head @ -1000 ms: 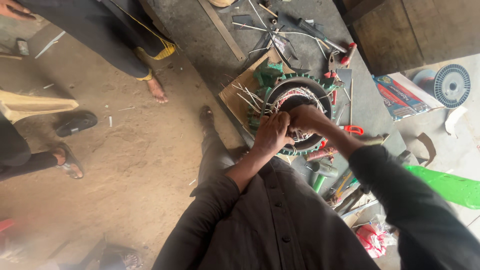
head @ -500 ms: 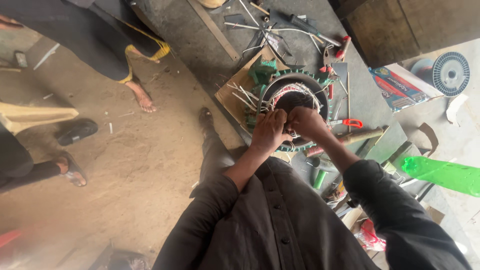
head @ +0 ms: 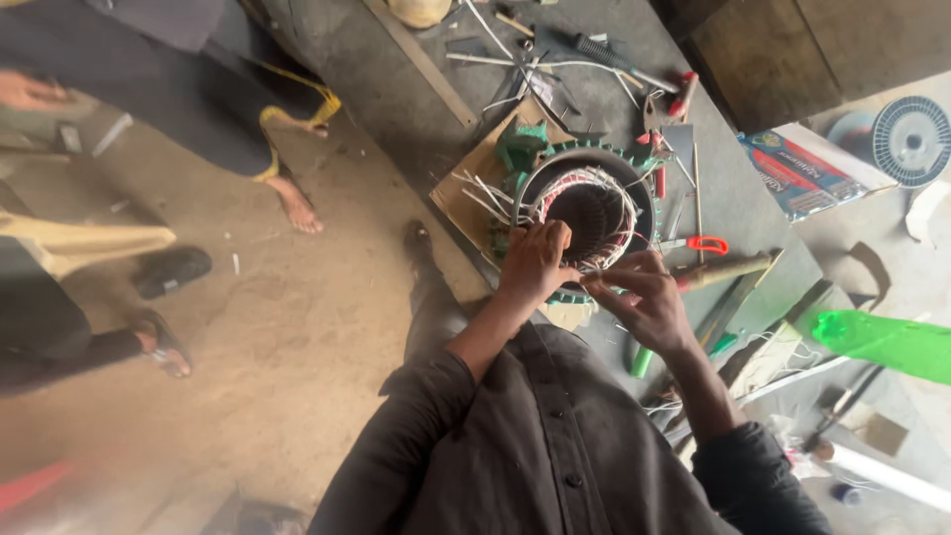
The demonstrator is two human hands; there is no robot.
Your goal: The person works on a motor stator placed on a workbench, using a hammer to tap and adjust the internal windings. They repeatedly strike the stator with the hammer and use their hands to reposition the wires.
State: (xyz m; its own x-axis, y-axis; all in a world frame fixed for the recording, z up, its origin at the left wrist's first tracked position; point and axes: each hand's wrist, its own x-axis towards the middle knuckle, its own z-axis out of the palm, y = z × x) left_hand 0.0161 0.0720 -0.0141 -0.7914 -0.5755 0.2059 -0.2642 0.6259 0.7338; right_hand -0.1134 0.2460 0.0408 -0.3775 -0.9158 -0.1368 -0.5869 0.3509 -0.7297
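— What sits under the hands?

— A round green motor stator (head: 594, 203), just above the middle of the frame, ribbed metal outside, a dark hollow core ringed with reddish and pale wire windings. It rests on a flat brown cardboard sheet (head: 466, 193) on the grey bench (head: 416, 109).

— And the hands?

— The left hand (head: 533, 266) lies on the stator's lower rim, fingers curled together. The right hand (head: 639, 297) is just beside it, fingertips pinched, probably on a thin wire strand, though that is too fine to be sure of.

— Any packaging?

— At upper right, a flat rectangular blue and red packet (head: 797, 176) with a white edge. Beyond it, at the frame's right edge, a round grey spool (head: 911, 139).

— What else lies around?

— Orange-handled scissors (head: 698, 244) right of the stator, a wooden-handled tool (head: 723, 269) below them, a glossy bright green plastic piece (head: 887, 342) at right. Other people's feet, one bare (head: 295, 203), one in a black sandal (head: 170, 269), stand on the dusty floor at left.
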